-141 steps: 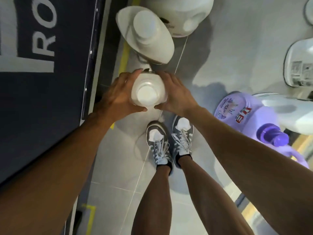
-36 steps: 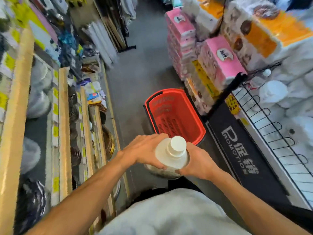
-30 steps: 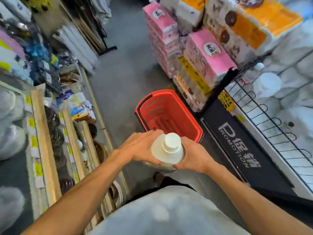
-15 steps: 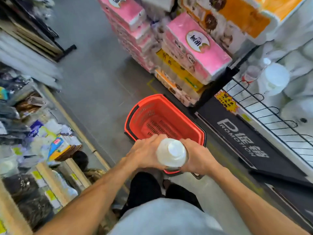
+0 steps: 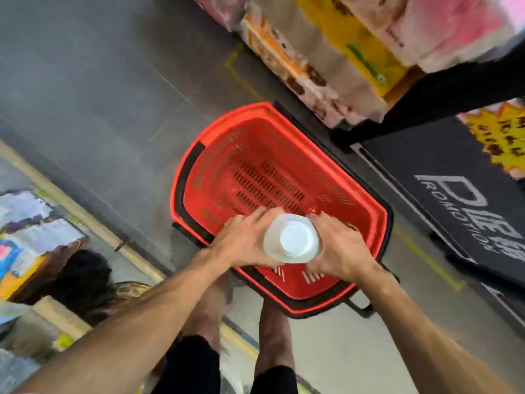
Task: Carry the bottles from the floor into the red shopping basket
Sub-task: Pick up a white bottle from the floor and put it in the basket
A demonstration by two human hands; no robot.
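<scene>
A white bottle (image 5: pixel 292 242) with a round white cap is seen from above, held upright between both hands. My left hand (image 5: pixel 244 242) clasps its left side and my right hand (image 5: pixel 339 247) clasps its right side. The bottle hangs over the near end of the red shopping basket (image 5: pixel 199 163), which stands on the grey floor right in front of my legs. Nothing lies inside the basket. Its slotted bottom shows beyond the bottle. No other bottles are in view.
Stacked pink and yellow packs (image 5: pixel 355 52) rise behind the basket at the upper right. A black promotion stand (image 5: pixel 460 194) flanks the basket's right side. A low shelf with goods (image 5: pixel 37 251) runs along the left. Grey floor (image 5: pixel 99 81) spreads to the upper left.
I have come closer to the basket and the view has tipped down. The bottle, held in both hands, has moved from before the basket's near rim to over its inside.
</scene>
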